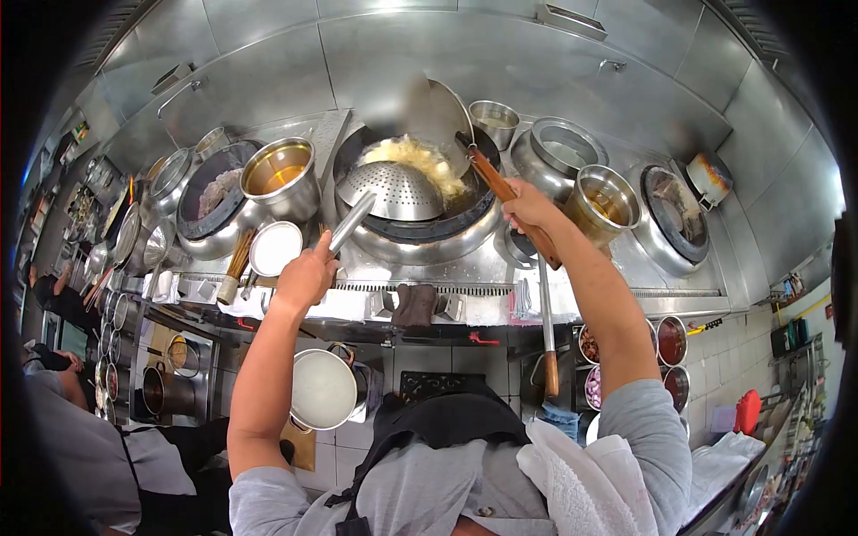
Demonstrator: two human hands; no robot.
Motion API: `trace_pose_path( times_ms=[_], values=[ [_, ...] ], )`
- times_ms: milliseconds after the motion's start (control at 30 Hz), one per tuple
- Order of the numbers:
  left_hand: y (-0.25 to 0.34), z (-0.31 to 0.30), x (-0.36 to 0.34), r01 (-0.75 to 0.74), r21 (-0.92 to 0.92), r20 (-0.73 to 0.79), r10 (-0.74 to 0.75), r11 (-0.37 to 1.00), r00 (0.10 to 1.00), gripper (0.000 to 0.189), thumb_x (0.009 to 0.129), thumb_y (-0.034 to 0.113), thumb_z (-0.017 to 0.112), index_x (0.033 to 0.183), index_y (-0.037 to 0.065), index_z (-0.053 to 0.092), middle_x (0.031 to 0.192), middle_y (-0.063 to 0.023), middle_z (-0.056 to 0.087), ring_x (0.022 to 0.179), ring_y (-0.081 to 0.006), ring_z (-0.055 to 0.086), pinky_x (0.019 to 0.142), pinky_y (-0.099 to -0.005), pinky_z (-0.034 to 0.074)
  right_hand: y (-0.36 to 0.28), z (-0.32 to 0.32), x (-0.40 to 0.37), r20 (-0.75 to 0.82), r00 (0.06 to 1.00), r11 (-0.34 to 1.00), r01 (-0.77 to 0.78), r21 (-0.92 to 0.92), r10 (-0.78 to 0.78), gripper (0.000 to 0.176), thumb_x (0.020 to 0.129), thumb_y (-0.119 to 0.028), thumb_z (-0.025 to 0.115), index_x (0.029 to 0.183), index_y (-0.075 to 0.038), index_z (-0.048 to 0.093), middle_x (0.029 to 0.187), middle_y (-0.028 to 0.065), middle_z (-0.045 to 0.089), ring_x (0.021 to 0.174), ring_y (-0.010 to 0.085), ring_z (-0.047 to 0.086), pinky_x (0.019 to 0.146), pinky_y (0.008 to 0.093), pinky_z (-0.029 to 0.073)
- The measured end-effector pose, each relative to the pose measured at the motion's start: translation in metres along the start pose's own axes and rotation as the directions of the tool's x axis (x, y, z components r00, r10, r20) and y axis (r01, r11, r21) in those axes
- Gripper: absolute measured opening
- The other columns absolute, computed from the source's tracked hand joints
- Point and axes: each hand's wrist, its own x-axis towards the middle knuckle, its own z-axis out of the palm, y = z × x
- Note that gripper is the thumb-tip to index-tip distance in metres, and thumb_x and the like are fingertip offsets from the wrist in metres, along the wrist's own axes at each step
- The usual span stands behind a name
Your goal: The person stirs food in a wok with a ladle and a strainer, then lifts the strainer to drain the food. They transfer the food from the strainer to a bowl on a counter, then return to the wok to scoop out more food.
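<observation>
My left hand (307, 273) is wrapped round the metal handle of a perforated strainer (391, 189), which hangs domed side up over the front of the large wok (483, 192) on the centre burner. Pale yellow food pieces (420, 156) lie in oil just behind the strainer. My right hand (529, 207) grips the wooden handle (500, 183) of a metal pan (451, 112), tilted up on edge at the wok's back right. Steam partly hides the pan's far side.
A pot of amber liquid (280, 170) stands left of the wok, beside a white bowl (276, 248) and bamboo brush (234, 268). At right are a lidded pot (569, 146) and an oil pot (603, 204). A wooden-ended ladle handle (549, 339) overhangs the front edge. Another person (89, 447) stands at left.
</observation>
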Motion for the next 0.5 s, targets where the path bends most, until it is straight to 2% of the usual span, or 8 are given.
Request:
trace_pose_path(
  times_ms=[33,133,333,500],
  values=[
    [0.001,-0.003,0.000,0.009,0.007,0.014,-0.009,1.000,1.000,0.058,0.096,0.028,0.059,0.148,0.007,0.042,0.099,-0.0227,0.070,0.090,-0.0408,0.068,0.082,-0.0496,0.053,-0.003,0.003,0.000,0.045,0.999,1.000,0.027,-0.001,-0.027,0.062,0.085,-0.002,0.061,0.144,-0.015,0.046,0.075,0.0061,0.059,0.052,0.0136,0.055,0.044,0.0316,0.047],
    [0.003,-0.010,-0.001,0.024,0.016,0.044,-0.025,1.000,0.999,0.058,0.096,0.027,0.058,0.148,0.007,0.042,0.098,-0.0234,0.069,0.090,-0.0409,0.068,0.082,-0.0495,0.053,-0.009,0.007,-0.006,0.034,0.998,0.998,0.052,-0.024,-0.051,0.064,0.086,-0.003,0.062,0.147,-0.013,0.043,0.075,0.0060,0.059,0.053,0.0134,0.055,0.045,0.0317,0.047],
    [0.016,-0.028,-0.007,0.033,0.044,0.064,-0.036,0.998,0.997,0.057,0.095,0.025,0.059,0.146,0.004,0.043,0.099,-0.0203,0.070,0.089,-0.0398,0.068,0.080,-0.0491,0.053,-0.026,0.008,-0.014,-0.045,0.995,0.994,0.090,-0.068,-0.094,0.067,0.087,-0.001,0.058,0.150,-0.016,0.041,0.077,0.0061,0.061,0.053,0.0123,0.055,0.047,0.0304,0.047],
    [0.022,-0.032,-0.010,0.017,0.078,0.061,-0.022,0.997,0.998,0.058,0.095,0.025,0.059,0.145,0.002,0.043,0.096,-0.0224,0.070,0.087,-0.0403,0.067,0.079,-0.0490,0.053,-0.054,0.005,-0.020,-0.032,0.980,0.964,0.190,-0.186,-0.199,0.065,0.087,-0.003,0.058,0.149,-0.016,0.042,0.078,0.0070,0.061,0.054,0.0132,0.056,0.047,0.0307,0.047]
  ],
)
